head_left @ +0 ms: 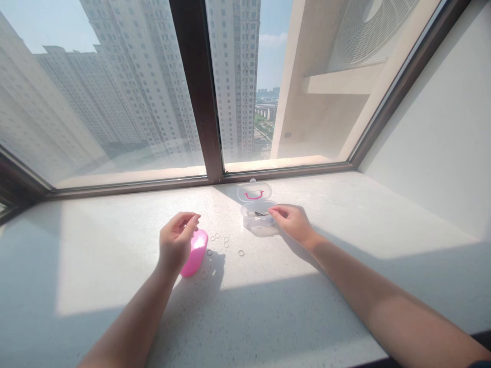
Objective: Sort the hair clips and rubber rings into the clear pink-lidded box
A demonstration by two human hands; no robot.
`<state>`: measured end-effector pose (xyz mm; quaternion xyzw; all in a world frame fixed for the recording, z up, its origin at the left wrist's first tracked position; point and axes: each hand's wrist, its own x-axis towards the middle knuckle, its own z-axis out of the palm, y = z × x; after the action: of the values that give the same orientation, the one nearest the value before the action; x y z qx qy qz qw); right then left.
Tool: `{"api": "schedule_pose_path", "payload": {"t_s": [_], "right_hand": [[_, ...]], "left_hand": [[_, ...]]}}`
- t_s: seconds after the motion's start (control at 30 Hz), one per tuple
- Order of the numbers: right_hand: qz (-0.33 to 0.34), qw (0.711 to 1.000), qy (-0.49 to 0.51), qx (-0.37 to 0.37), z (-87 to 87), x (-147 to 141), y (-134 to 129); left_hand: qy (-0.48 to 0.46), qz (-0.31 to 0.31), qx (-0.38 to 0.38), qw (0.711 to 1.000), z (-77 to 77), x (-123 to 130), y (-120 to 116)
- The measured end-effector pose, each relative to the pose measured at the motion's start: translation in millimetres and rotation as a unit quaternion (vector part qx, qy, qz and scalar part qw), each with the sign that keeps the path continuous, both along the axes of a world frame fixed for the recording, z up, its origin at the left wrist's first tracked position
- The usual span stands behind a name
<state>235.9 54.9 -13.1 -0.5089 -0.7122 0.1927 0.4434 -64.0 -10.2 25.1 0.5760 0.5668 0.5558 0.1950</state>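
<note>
My left hand hovers over a glossy pink oval case, its thumb and fingertips pinched together. Whatever may be between those fingertips is too small to make out. At the right side of a small clear plastic box, my right hand is closed in a pinch. A thin dark object lies at the box's opening, close to these fingertips; I cannot tell whether they grip it. The box's clear lid, with a pink handle, stands tilted back. Several small thin rings lie between the pink case and the box.
A pale speckled windowsill carries everything. Behind it runs a dark window frame with glass panes, and a white wall closes off the right side. Sunlight and shadow patches cross the surface.
</note>
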Motion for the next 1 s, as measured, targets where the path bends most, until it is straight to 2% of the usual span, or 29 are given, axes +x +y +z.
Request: {"api": "schedule_pose_path", "payload": {"t_s": [0.1, 0.17, 0.3, 0.43, 0.53, 0.67, 0.77, 1.0], "right_hand": [[-0.004, 1.0, -0.001, 0.011, 1.9, 0.6, -1.4], [-0.005, 1.0, 0.006, 0.021, 3.8, 0.5, -3.1], [0.007, 0.999, 0.03, 0.037, 6.0, -1.3, -6.6], [0.022, 0.998, 0.041, 0.045, 4.4, -5.0, -8.4], [0.035, 0.997, 0.044, 0.049, 3.2, -7.5, -9.0], [0.041, 0.996, 0.058, 0.057, 2.9, -8.2, -8.8], [0.031, 0.995, 0.075, 0.065, 2.4, -7.1, -8.2], [0.03, 0.994, 0.075, 0.069, 3.2, -4.5, -7.7]], "left_hand": [[0.043, 0.004, -0.034, 0.998, 3.4, -1.4, 1.5], [0.131, 0.008, -0.09, 0.987, 7.5, -3.6, 2.7], [0.3, 0.053, -0.2, 0.931, 10.5, -13.2, 6.0], [0.363, 0.041, -0.269, 0.891, 2.4, -19.3, 6.9], [0.396, 0.021, -0.267, 0.878, -5.0, -15.6, 5.4], [0.418, 0.019, -0.262, 0.87, -9.1, -9.9, 3.8], [0.412, 0.015, -0.265, 0.871, -6.4, -10.2, 3.3], [0.351, 0.025, -0.242, 0.904, 10.4, -18.0, 0.8]]}}
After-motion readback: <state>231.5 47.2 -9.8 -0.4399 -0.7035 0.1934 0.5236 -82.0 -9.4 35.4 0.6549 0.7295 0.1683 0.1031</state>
